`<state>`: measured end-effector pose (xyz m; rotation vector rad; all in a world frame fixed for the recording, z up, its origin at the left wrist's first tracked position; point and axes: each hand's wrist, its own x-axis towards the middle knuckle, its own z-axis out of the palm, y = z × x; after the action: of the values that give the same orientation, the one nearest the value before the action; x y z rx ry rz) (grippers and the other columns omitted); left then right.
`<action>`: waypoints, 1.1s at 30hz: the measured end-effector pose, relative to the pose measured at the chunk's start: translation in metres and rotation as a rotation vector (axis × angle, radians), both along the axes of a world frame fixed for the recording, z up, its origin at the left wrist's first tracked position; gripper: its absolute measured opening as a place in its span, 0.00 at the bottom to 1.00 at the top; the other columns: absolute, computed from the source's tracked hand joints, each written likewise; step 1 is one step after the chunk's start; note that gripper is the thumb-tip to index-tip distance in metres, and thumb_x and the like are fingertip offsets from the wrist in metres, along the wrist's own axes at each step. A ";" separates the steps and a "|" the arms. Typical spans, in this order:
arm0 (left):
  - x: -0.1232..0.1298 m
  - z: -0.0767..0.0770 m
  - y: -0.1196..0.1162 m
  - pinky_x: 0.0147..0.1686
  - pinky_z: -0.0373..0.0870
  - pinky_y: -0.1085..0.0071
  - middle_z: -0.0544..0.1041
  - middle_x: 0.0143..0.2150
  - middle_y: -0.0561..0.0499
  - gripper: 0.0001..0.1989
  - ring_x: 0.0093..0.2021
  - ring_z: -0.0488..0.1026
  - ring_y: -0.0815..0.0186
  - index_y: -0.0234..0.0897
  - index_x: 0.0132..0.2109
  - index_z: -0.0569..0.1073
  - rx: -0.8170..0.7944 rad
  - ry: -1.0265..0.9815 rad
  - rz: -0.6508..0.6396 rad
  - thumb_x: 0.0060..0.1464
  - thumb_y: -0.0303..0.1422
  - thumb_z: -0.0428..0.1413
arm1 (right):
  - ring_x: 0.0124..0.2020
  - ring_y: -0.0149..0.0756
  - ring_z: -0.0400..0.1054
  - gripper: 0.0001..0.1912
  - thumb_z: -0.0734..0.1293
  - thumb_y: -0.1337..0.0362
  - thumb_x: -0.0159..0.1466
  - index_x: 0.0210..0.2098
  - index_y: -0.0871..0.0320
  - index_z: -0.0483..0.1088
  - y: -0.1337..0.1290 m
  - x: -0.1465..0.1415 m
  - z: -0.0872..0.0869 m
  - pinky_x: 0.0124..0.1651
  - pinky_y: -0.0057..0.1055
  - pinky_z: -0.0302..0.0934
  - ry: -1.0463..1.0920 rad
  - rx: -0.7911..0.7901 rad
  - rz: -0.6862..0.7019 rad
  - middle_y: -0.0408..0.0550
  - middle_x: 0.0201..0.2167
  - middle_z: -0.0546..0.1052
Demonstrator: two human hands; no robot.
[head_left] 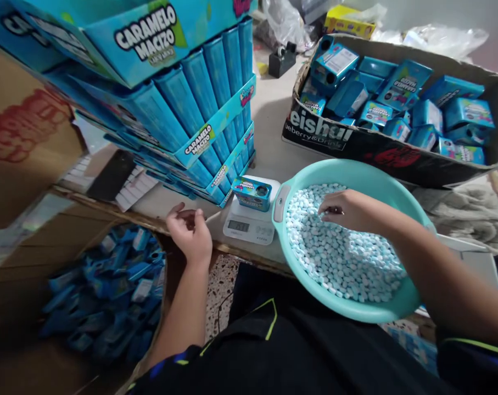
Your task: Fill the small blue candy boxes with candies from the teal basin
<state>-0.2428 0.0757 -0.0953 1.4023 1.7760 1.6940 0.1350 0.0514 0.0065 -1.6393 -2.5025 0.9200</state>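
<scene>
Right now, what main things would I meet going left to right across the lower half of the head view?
Heap of blue boxes, left hand, white scale, teal basin, greyish cloth.

a greyish wall [438,13] stands behind the tabletop [269,131], speckled floor [223,288] below.

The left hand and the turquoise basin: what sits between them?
In the head view, a white scale bearing a blue box sits between the left hand and the turquoise basin.

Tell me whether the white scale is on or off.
On: the white scale shows digits on its display, too blurred to read surely.
</scene>
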 end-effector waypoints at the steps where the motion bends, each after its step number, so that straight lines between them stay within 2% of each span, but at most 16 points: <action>1: 0.000 0.000 0.000 0.35 0.72 0.69 0.72 0.34 0.53 0.22 0.33 0.72 0.68 0.32 0.54 0.63 0.002 0.004 0.008 0.55 0.34 0.58 | 0.40 0.40 0.73 0.09 0.66 0.61 0.65 0.39 0.53 0.80 0.001 0.003 -0.001 0.44 0.34 0.64 0.007 0.012 -0.011 0.50 0.39 0.81; 5: 0.000 -0.001 -0.001 0.33 0.70 0.70 0.73 0.34 0.53 0.20 0.31 0.72 0.68 0.33 0.52 0.65 0.023 0.006 0.070 0.54 0.34 0.59 | 0.36 0.38 0.74 0.08 0.67 0.63 0.65 0.38 0.54 0.80 0.001 0.009 -0.006 0.40 0.33 0.64 0.020 0.028 -0.041 0.48 0.37 0.82; 8: -0.001 -0.002 0.000 0.34 0.70 0.69 0.73 0.34 0.53 0.19 0.31 0.72 0.68 0.34 0.51 0.67 0.023 -0.001 0.071 0.54 0.34 0.59 | 0.35 0.38 0.74 0.08 0.68 0.63 0.65 0.37 0.55 0.81 -0.001 0.006 -0.003 0.40 0.33 0.65 0.069 0.096 -0.049 0.48 0.35 0.82; 11: -0.001 -0.002 0.000 0.36 0.71 0.69 0.74 0.34 0.52 0.19 0.33 0.73 0.66 0.33 0.51 0.68 0.000 -0.023 0.034 0.53 0.35 0.60 | 0.36 0.38 0.74 0.10 0.66 0.63 0.68 0.39 0.56 0.81 0.003 -0.010 0.013 0.41 0.34 0.66 0.166 0.225 -0.036 0.50 0.36 0.81; 14: -0.001 0.000 -0.001 0.38 0.71 0.68 0.74 0.35 0.51 0.19 0.34 0.74 0.66 0.34 0.51 0.69 -0.044 -0.029 0.033 0.54 0.36 0.60 | 0.35 0.37 0.73 0.11 0.65 0.62 0.70 0.42 0.58 0.80 0.019 -0.040 0.041 0.40 0.34 0.65 0.237 0.374 -0.012 0.51 0.36 0.81; 18: -0.001 0.006 -0.002 0.38 0.71 0.69 0.74 0.36 0.51 0.20 0.35 0.74 0.66 0.35 0.51 0.69 -0.102 -0.053 0.054 0.53 0.37 0.60 | 0.39 0.37 0.73 0.09 0.65 0.68 0.69 0.41 0.59 0.80 0.049 -0.092 0.070 0.43 0.33 0.65 0.152 0.420 0.180 0.51 0.38 0.80; 21: -0.002 0.010 -0.004 0.37 0.71 0.69 0.75 0.36 0.51 0.21 0.35 0.75 0.65 0.35 0.52 0.70 -0.152 -0.065 0.075 0.52 0.39 0.60 | 0.42 0.39 0.74 0.10 0.65 0.74 0.66 0.38 0.60 0.78 0.064 -0.120 0.071 0.46 0.34 0.67 -0.002 0.401 0.353 0.52 0.41 0.80; 23: -0.003 0.011 -0.005 0.39 0.72 0.67 0.75 0.37 0.51 0.22 0.36 0.75 0.64 0.35 0.52 0.71 -0.176 -0.068 0.052 0.52 0.40 0.61 | 0.42 0.40 0.74 0.11 0.65 0.78 0.64 0.34 0.59 0.77 0.067 -0.128 0.065 0.46 0.35 0.68 -0.077 0.440 0.399 0.53 0.39 0.80; 25: -0.004 0.011 -0.006 0.40 0.72 0.66 0.76 0.36 0.50 0.22 0.37 0.75 0.63 0.35 0.50 0.73 -0.189 -0.071 0.040 0.51 0.42 0.61 | 0.39 0.40 0.74 0.13 0.66 0.79 0.61 0.31 0.56 0.76 0.063 -0.131 0.059 0.44 0.36 0.68 -0.064 0.481 0.365 0.52 0.36 0.80; 29: -0.008 0.008 -0.009 0.40 0.72 0.64 0.76 0.37 0.49 0.20 0.36 0.74 0.62 0.35 0.45 0.75 -0.150 -0.101 0.159 0.51 0.45 0.59 | 0.34 0.39 0.75 0.10 0.69 0.73 0.62 0.29 0.52 0.77 0.048 -0.136 0.060 0.41 0.37 0.69 0.068 0.527 0.160 0.50 0.30 0.79; 31: -0.012 0.006 -0.009 0.40 0.73 0.63 0.76 0.37 0.48 0.23 0.36 0.75 0.61 0.35 0.48 0.75 -0.131 -0.123 0.158 0.51 0.46 0.59 | 0.36 0.41 0.76 0.08 0.69 0.69 0.65 0.32 0.51 0.78 0.042 -0.141 0.066 0.42 0.37 0.70 0.046 0.561 0.099 0.52 0.32 0.79; 33: -0.017 0.004 -0.006 0.41 0.73 0.62 0.77 0.38 0.47 0.26 0.38 0.75 0.59 0.34 0.50 0.75 -0.157 -0.111 0.100 0.50 0.47 0.60 | 0.39 0.43 0.76 0.08 0.67 0.68 0.66 0.35 0.52 0.79 0.040 -0.144 0.075 0.43 0.37 0.72 -0.022 0.579 0.068 0.54 0.35 0.80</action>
<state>-0.2597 0.0693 -0.0909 1.1498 1.8983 1.6079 -0.0092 0.0917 0.0818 -1.3787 -2.5101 0.1381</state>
